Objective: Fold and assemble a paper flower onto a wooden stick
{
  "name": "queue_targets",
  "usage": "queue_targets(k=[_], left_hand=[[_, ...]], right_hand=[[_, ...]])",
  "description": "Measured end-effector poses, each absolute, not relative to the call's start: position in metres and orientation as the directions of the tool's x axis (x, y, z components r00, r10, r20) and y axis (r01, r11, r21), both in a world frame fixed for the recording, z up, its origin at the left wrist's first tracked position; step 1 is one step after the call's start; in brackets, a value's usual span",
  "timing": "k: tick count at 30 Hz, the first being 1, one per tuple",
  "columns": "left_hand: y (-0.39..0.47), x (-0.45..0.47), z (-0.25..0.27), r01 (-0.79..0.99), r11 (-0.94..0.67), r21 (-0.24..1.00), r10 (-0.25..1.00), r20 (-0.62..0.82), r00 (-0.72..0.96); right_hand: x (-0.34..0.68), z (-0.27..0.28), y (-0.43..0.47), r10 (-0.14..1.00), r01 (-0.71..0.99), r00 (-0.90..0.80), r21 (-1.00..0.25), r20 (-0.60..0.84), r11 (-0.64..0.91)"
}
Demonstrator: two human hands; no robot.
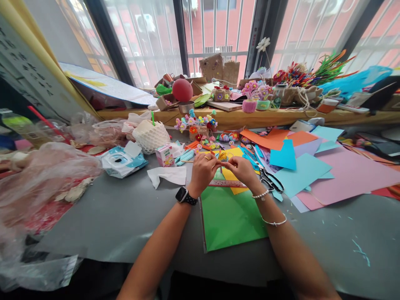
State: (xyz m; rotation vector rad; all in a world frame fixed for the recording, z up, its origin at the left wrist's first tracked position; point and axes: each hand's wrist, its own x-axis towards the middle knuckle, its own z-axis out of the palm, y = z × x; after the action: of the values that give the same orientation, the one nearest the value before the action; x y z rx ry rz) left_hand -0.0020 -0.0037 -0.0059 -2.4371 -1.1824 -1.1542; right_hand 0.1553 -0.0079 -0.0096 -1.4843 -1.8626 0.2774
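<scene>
My left hand (203, 171), with a watch on its wrist, is closed in a pinch above the green sheet's far end. Fingertip to fingertip with it, my right hand (242, 170) is pinched too, a beaded bracelet at its wrist. Between them shows a bit of a small purple strip (221, 169), mostly hidden by the fingers. A thin pale stick (186, 161) pokes out left of my left hand; whether that hand grips it, I cannot tell. Below the hands lies a green sheet (234, 218). Black-handled scissors (271, 180) rest just right of my right hand.
Coloured paper sheets (353, 171) spread to the right. Left stand a wipes pack (123, 160), a small pink box (164, 156) and a netted white fruit (151, 136). Plastic bags (40, 179) crowd the far left. Craft flowers (196, 123) stand behind the hands, before a cluttered windowsill.
</scene>
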Motion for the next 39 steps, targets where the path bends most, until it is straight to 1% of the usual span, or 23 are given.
queue_targets(k=[2, 3, 5, 6, 7, 8, 9, 10, 11, 12, 13, 14, 15, 18, 21, 23, 25, 31, 39], left_hand=[[-0.005, -0.002, -0.004, 0.721, -0.663, 0.202, 0.55, 0.784, 0.286], [-0.006, -0.003, -0.003, 0.711, -0.658, 0.248, 0.532, 0.821, 0.206], [-0.006, -0.005, 0.0, 0.66, -0.64, 0.393, 0.51, 0.86, -0.017], [-0.004, -0.007, 0.002, 0.606, -0.628, 0.488, 0.516, 0.844, -0.145], [-0.002, -0.009, 0.003, 0.517, -0.614, 0.597, 0.541, 0.795, -0.275], [0.001, -0.011, 0.005, 0.39, -0.594, 0.704, 0.589, 0.71, -0.386], [0.004, -0.014, 0.006, 0.222, -0.557, 0.8, 0.646, 0.585, -0.49], [0.008, -0.017, 0.008, 0.017, -0.494, 0.869, 0.73, 0.425, -0.535], [0.011, -0.019, 0.009, -0.195, -0.398, 0.896, 0.821, 0.253, -0.511], [0.013, -0.02, 0.01, -0.381, -0.277, 0.882, 0.903, 0.103, -0.417], [0.014, -0.02, 0.011, -0.506, -0.155, 0.848, 0.953, -0.007, -0.304], [0.015, -0.02, 0.012, -0.576, -0.041, 0.817, 0.983, -0.07, -0.17], [0.014, -0.019, 0.012, -0.609, 0.057, 0.791, 0.993, -0.107, -0.046], [0.008, -0.014, 0.012, -0.599, 0.247, 0.762, 0.954, -0.082, 0.289], [0.002, -0.012, 0.01, -0.525, 0.314, 0.791, 0.886, -0.044, 0.462], [0.0, -0.011, 0.008, -0.482, 0.314, 0.818, 0.856, -0.024, 0.517], [0.0, -0.012, 0.006, -0.459, 0.309, 0.833, 0.845, -0.019, 0.535], [0.005, -0.01, 0.001, -0.467, 0.313, 0.827, 0.867, -0.048, 0.496], [0.003, -0.009, 0.003, -0.471, 0.341, 0.813, 0.876, -0.092, 0.474]], right_hand=[[0.157, -0.007, -0.008, 0.9, 0.763, -0.042, -0.567, 0.434, 0.309], [0.159, -0.006, -0.008, 0.897, 0.764, -0.025, -0.57, 0.441, 0.302], [0.162, -0.003, -0.008, 0.899, 0.759, 0.013, -0.59, 0.437, 0.276], [0.164, -0.002, -0.008, 0.899, 0.752, 0.022, -0.599, 0.437, 0.273], [0.166, -0.001, -0.007, 0.9, 0.742, 0.025, -0.611, 0.435, 0.275], [0.167, -0.001, -0.007, 0.901, 0.728, 0.022, -0.624, 0.433, 0.282], [0.168, -0.001, -0.007, 0.902, 0.712, 0.015, -0.638, 0.431, 0.293], [0.169, -0.001, -0.008, 0.905, 0.693, 0.004, -0.653, 0.426, 0.305], [0.17, -0.001, -0.008, 0.908, 0.672, -0.012, -0.669, 0.418, 0.317], [0.17, 0.0, -0.008, 0.912, 0.651, -0.035, -0.683, 0.409, 0.331], [0.17, 0.0, -0.009, 0.915, 0.628, -0.065, -0.696, 0.398, 0.347], [0.169, 0.0, -0.009, 0.918, 0.606, -0.097, -0.709, 0.384, 0.361], [0.168, 0.0, -0.01, 0.92, 0.585, -0.129, -0.72, 0.371, 0.373], [0.164, 0.001, -0.012, 0.914, 0.556, -0.214, -0.727, 0.344, 0.404], [0.162, 0.002, -0.013, 0.898, 0.559, -0.266, -0.703, 0.351, 0.44], [0.161, 0.002, -0.013, 0.89, 0.55, -0.278, -0.7, 0.361, 0.455], [0.161, 0.002, -0.014, 0.889, 0.541, -0.269, -0.706, 0.37, 0.458], [0.161, 0.006, -0.016, 0.89, 0.566, -0.193, -0.694, 0.413, 0.445], [0.16, 0.006, -0.016, 0.88, 0.592, -0.201, -0.662, 0.43, 0.459]])
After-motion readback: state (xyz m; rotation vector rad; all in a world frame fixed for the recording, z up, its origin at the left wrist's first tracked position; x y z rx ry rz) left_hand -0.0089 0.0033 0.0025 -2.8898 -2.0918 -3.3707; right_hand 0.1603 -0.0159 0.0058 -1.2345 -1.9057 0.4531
